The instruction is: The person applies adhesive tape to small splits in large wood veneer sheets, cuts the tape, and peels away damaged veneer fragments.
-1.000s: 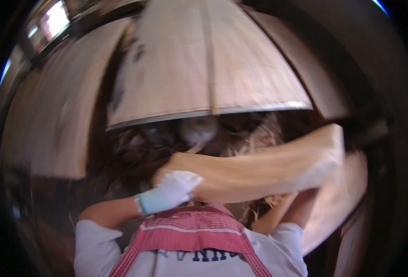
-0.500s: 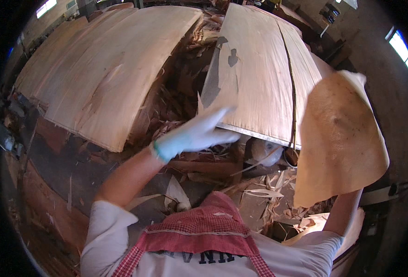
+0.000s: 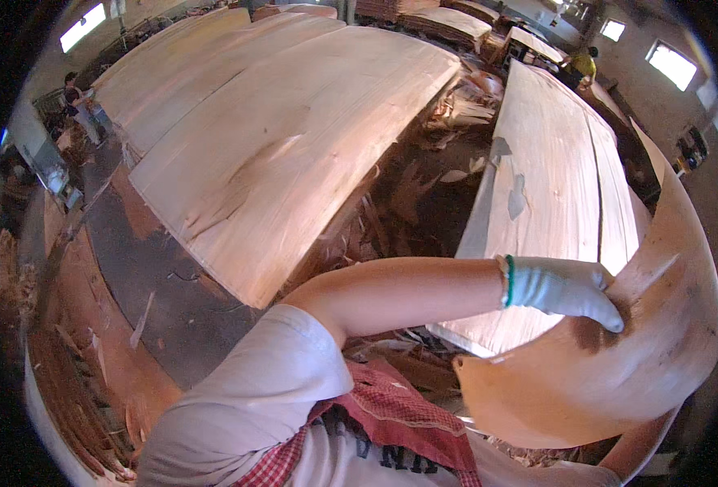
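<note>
Left grip (image 3: 560,287) against curved veneer (image 3: 671,333), forearm (image 3: 424,294) stretched rightward

A red checked apron (image 3: 407,418) covers a white shirt (image 3: 237,390) (dark-lettered), and the pale glove (image 3: 554,288) is green-edged.

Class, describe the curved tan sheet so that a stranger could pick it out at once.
Start at the broad pale boards at upper left, then move right to the narrower pale strip. Overlapping that strip's lower right in the picture, the gloved left hand touches the tan sheet. Unlike its paler neighbours, it curls strongly.
</note>
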`<state>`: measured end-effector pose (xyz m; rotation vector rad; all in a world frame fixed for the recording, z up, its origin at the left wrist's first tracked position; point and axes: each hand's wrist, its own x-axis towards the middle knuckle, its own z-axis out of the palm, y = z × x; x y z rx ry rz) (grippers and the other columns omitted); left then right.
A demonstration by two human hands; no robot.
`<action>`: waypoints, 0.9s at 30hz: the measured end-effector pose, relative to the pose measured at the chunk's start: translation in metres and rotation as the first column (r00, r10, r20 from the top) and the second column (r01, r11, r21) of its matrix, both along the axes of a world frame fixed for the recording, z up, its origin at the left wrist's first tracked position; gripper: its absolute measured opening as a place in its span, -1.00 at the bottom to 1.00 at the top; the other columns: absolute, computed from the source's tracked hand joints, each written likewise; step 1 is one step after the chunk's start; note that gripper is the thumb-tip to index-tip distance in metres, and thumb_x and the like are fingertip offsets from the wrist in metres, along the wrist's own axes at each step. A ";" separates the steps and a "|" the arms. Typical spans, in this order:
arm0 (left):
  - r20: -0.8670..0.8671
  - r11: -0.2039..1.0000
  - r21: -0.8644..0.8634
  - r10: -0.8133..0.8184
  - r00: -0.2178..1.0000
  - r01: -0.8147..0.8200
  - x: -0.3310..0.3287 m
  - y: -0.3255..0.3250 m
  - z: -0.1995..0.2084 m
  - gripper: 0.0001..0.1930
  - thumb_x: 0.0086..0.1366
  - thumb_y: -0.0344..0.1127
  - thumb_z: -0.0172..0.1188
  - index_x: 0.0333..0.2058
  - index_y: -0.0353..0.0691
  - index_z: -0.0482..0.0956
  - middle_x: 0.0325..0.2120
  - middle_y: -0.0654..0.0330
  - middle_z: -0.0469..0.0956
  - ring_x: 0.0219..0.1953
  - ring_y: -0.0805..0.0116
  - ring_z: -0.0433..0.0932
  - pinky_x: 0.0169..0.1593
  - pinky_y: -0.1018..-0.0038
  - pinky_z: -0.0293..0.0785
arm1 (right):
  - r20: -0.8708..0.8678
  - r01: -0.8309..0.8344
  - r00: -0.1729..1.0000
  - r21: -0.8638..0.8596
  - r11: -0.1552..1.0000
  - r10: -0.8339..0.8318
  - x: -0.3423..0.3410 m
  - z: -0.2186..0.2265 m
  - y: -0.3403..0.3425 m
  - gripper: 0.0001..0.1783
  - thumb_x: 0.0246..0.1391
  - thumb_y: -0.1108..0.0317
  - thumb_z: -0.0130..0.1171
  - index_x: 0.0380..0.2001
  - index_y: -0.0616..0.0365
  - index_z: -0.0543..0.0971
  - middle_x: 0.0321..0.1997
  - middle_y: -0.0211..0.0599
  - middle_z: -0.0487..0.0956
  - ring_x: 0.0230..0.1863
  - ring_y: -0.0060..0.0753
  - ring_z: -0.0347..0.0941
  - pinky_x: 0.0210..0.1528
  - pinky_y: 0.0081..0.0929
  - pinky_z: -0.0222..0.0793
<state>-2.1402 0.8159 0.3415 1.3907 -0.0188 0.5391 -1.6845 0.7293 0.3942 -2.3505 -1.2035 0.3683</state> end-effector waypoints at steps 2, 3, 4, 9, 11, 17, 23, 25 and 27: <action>-0.015 0.979 0.134 0.155 0.988 -0.152 0.009 0.037 0.004 -0.70 0.21 -0.21 0.32 -0.27 -0.40 0.66 -0.41 0.26 0.66 -0.37 0.53 0.57 -0.20 0.50 0.53 | 0.007 -0.004 1.000 -0.026 1.000 0.004 0.001 0.012 0.029 -0.56 0.27 0.10 0.07 0.05 0.21 0.49 -0.13 -0.34 0.58 -0.27 -0.46 0.46 -0.22 -0.46 0.42; 0.021 0.988 0.041 0.149 0.989 -0.150 0.013 0.058 0.005 -0.71 0.21 -0.22 0.31 -0.29 -0.40 0.66 -0.42 0.26 0.65 -0.38 0.53 0.56 -0.22 0.51 0.52 | 0.010 -0.007 1.000 -0.031 0.999 0.007 -0.002 0.018 0.044 -0.56 0.27 0.10 0.08 0.05 0.21 0.49 -0.13 -0.34 0.58 -0.27 -0.46 0.46 -0.22 -0.46 0.42; 0.050 0.989 -0.039 0.146 0.988 -0.144 0.023 0.076 0.005 -0.72 0.21 -0.22 0.31 -0.32 -0.39 0.65 -0.44 0.26 0.65 -0.39 0.54 0.56 -0.23 0.51 0.52 | 0.008 -0.008 1.000 -0.039 0.999 0.008 -0.004 0.020 0.054 -0.56 0.27 0.10 0.08 0.05 0.20 0.49 -0.13 -0.35 0.58 -0.27 -0.46 0.45 -0.22 -0.46 0.42; 0.128 0.927 -0.310 0.258 0.958 -0.209 0.065 0.209 -0.006 -0.87 0.19 -0.39 0.22 -0.40 -0.34 0.65 -0.54 0.21 0.60 -0.51 0.50 0.52 -0.39 0.48 0.48 | -0.043 0.055 0.998 -0.008 0.998 -0.056 -0.053 0.010 0.081 -0.56 0.27 0.11 0.08 0.06 0.20 0.48 -0.14 -0.37 0.58 -0.28 -0.46 0.45 -0.21 -0.47 0.42; 0.117 0.902 -0.245 0.391 0.913 -0.355 0.079 0.268 -0.015 -0.90 0.20 -0.42 0.21 -0.39 -0.34 0.64 -0.52 0.20 0.61 -0.49 0.46 0.56 -0.38 0.48 0.52 | -0.073 0.217 0.975 0.113 0.970 -0.209 -0.089 -0.005 0.067 -0.54 0.27 0.09 0.08 0.11 0.14 0.47 -0.19 -0.38 0.57 -0.45 -0.62 0.37 -0.41 -0.58 0.32; 0.091 0.832 -0.243 0.531 0.843 -0.498 0.109 0.425 -0.049 -0.78 0.20 -0.28 0.15 -0.30 -0.34 0.61 -0.42 0.19 0.61 -0.35 0.33 0.59 -0.29 0.32 0.53 | -0.023 0.571 0.802 0.325 0.754 -0.597 -0.242 -0.063 0.062 -0.54 0.27 0.15 0.17 0.11 0.21 0.50 -0.31 -0.41 0.57 -0.64 -0.68 0.29 -0.67 -0.72 0.12; -0.049 0.875 -0.355 0.335 0.941 -0.330 0.183 0.486 -0.177 -0.63 0.19 -0.21 0.15 -0.10 -0.32 0.47 -0.48 0.06 0.56 -0.42 0.23 0.56 -0.35 0.21 0.48 | -0.361 0.605 0.783 0.252 0.755 -0.507 -0.371 -0.149 0.074 -0.71 0.29 0.26 0.12 -0.11 0.28 0.60 -0.24 -0.34 0.66 -0.42 -0.67 0.42 -0.31 -0.61 0.37; -0.214 0.848 -0.170 0.465 0.859 -0.502 0.219 0.452 -0.214 -0.65 0.19 -0.24 0.19 -0.12 -0.36 0.52 -0.43 0.05 0.60 -0.37 0.19 0.58 -0.29 0.22 0.48 | -0.420 0.650 0.739 0.239 0.721 -0.527 -0.382 -0.188 0.056 -0.72 0.29 0.18 0.15 -0.28 0.18 0.65 -0.40 -0.48 0.56 -0.56 -0.77 0.30 -0.60 -0.71 0.16; -0.278 0.815 -0.261 0.449 0.849 -0.517 0.254 0.387 -0.242 -0.66 0.19 -0.26 0.23 -0.14 -0.40 0.56 -0.39 0.04 0.63 -0.34 0.15 0.60 -0.24 0.21 0.48 | -0.730 0.822 0.344 -0.070 0.566 -0.590 -0.375 -0.234 0.022 -0.61 0.29 0.04 0.13 -0.20 0.20 0.61 -0.26 -0.35 0.62 -0.64 -0.79 0.22 -0.71 -0.78 0.04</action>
